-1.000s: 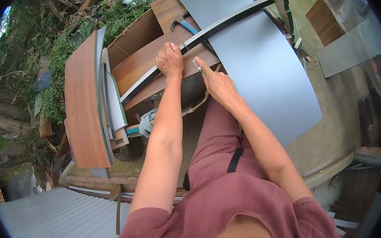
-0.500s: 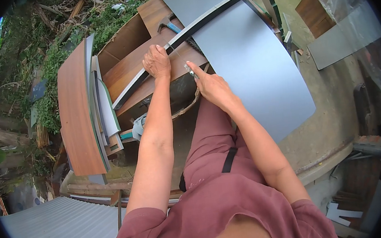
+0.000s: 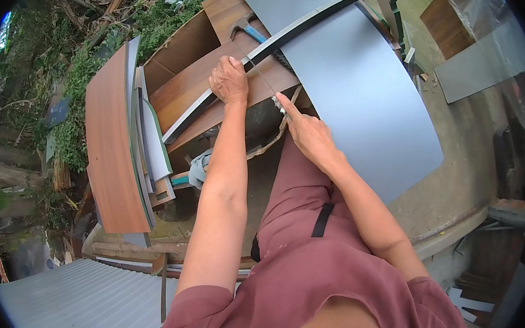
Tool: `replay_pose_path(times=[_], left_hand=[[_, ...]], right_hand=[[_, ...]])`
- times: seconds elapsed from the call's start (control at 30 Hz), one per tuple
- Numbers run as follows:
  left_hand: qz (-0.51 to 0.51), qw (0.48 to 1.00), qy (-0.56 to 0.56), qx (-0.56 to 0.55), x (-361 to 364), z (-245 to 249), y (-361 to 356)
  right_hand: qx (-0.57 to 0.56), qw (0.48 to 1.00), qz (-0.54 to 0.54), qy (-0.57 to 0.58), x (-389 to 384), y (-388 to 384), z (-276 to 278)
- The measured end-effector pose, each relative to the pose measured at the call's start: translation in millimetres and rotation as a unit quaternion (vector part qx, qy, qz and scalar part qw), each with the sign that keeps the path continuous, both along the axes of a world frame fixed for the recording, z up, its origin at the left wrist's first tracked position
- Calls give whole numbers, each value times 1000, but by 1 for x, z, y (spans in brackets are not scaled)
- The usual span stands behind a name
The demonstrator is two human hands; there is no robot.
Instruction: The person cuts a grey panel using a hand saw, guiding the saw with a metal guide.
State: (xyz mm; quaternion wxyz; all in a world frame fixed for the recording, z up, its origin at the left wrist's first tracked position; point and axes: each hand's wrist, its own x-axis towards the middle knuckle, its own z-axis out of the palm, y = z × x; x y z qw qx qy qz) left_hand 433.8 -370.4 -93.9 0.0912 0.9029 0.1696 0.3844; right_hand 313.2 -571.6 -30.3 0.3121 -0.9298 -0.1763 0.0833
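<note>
My left hand (image 3: pixel 229 79) is wrapped round a long metal-edged strip (image 3: pixel 300 24), which lies slantwise over a brown wooden board (image 3: pixel 198 66) and a grey-blue panel (image 3: pixel 356 87). In my right hand (image 3: pixel 310 136) is the pale handle of a thin-bladed saw (image 3: pixel 261 71), with the index finger stretched along it. The blade crosses the strip just right of my left hand. A hammer (image 3: pixel 251 30) with a blue handle rests on the board behind the strip.
Brown and white panels (image 3: pixel 111 146) stand stacked at the left. A grey-blue cloth (image 3: pixel 199 169) hangs near my left forearm. An open cardboard box (image 3: pixel 180 46) is behind the board. Corrugated sheeting (image 3: pixel 82 311) lies at the lower left, plastic film (image 3: pixel 487 19) at the right.
My right hand has drawn back a little from the strip, and more of the thin blade shows. The whole view has shifted slightly. My left hand keeps its hold.
</note>
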Motion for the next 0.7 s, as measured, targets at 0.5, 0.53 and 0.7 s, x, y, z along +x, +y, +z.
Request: replay_pose_path(times=[0.5,0.53,0.7], left_hand=[[-2,1000,-2,8,-2,0,0],[0,1000,0,4,-3,-1,-1],[-4,999,-28,18,-5,0,-3]], right_hand=[[-10,1000,9,-25,23,19,4],[-14,1000,11,-22,10,9,0],[-14,1000,7,11,-4,-3,6]])
